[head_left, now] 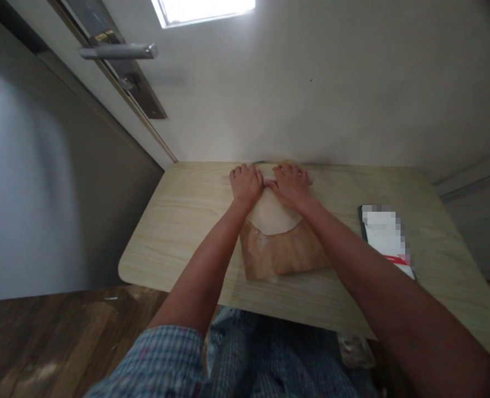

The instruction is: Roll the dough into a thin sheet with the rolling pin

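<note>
From the head view, with twelve o'clock toward the door, I have both hands side by side, palms down, fingers bent. The left hand (246, 185) and right hand (291, 185) each look partly closed over what I take for a rolling pin (310, 180); only its tips show, so I can't tell how tight the hold is.

The pin lies under my palms, its long axis running nine to three. The pale, flat sheet of dough (275, 215), as I read it, spreads out toward six o'clock from the hands, between my wrists, its rounded edge facing me. Neither hand is clearly nearer: the left covers the pin's nine o'clock half, the right its three o'clock half. Beneath the sheet is a brown board (284, 257), its bare strip closest to me and its near edge slightly askew.

All this rests on a light wood-grain table (178, 221). At four o'clock from the right hand, just beyond that forearm, lies a flat white item with a red band (388, 237), partly blurred out. At twelve stands a pale door (344, 99), with its lever handle (118, 52) toward eleven; dark wooden floor (62, 337) shows around eight.
</note>
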Available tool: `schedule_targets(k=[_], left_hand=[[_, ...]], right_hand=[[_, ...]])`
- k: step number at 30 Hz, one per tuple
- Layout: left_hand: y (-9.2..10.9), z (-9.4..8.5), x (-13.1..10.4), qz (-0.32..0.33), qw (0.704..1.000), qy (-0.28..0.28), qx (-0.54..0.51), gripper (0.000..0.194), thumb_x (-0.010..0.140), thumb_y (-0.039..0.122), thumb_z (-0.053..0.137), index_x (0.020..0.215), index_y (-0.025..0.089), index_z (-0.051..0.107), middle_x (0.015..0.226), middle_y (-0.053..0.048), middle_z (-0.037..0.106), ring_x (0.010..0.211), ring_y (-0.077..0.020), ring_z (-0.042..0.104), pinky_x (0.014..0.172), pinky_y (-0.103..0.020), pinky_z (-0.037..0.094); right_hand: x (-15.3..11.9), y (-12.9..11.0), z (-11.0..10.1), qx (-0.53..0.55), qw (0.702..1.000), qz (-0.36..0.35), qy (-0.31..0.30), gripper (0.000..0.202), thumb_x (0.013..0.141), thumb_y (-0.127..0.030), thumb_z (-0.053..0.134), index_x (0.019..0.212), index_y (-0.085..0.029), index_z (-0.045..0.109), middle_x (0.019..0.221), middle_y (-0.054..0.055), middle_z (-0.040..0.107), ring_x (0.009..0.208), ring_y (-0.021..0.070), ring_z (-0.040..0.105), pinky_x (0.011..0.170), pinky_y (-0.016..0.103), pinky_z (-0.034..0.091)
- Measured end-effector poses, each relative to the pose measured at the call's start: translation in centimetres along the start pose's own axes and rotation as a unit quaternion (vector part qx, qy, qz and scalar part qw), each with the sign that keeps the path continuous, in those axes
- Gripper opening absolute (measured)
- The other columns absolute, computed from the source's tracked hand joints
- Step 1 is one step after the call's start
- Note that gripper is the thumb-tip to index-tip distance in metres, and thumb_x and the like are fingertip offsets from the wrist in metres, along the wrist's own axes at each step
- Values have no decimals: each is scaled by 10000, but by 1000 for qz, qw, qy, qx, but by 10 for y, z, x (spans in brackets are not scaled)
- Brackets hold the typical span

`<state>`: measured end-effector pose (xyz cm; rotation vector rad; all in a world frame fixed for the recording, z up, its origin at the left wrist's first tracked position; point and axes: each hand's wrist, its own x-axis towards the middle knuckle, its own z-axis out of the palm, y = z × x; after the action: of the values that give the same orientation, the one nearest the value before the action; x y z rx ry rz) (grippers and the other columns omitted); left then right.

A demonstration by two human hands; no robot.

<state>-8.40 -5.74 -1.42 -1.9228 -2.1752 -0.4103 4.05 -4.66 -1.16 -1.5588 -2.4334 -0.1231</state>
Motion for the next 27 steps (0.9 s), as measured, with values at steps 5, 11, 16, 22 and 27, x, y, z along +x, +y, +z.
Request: schedule_targets(k=[5,11,16,22,27], left_hand=[[1,6,17,-4,1000,-14,7,448,885,298,177,961,142,590,971,-128,598,941,-246,516,800,-378,336],[1,11,36,0,1000,-23,18,476,882,299,164,944,142,610,922,-117,621,857,-226,565,731,-345,376],[3,12,52,-19,999,-50,1,461,873,293,186,939,143,617,943,-120,630,868,-213,572,728,-315,388],[3,19,66,-49,997,-52,-30,429,856,301,219,940,154,613,935,-114,639,860,-213,581,740,-317,400],[3,20,71,-73,994,-61,-45,433,853,321,230,929,142,617,915,-122,634,865,-219,581,740,-313,405]], right_hand=[[20,6,2,-3,1000,4,-9,404,874,-378,258,1079,-135,508,1106,135,530,1036,269,427,825,423,314],[39,9,4,9,1000,11,-10,387,874,-309,226,1027,-115,523,1058,149,544,1004,264,450,804,408,332],[53,11,6,27,1000,11,-5,380,867,-277,229,1004,-102,537,1038,159,549,1000,264,460,783,395,356],[62,11,16,34,998,55,13,387,862,-285,240,951,-110,575,964,149,589,904,244,524,739,376,382],[67,10,17,34,995,90,2,420,863,-311,239,935,-94,590,853,162,620,850,249,566,714,377,390]])
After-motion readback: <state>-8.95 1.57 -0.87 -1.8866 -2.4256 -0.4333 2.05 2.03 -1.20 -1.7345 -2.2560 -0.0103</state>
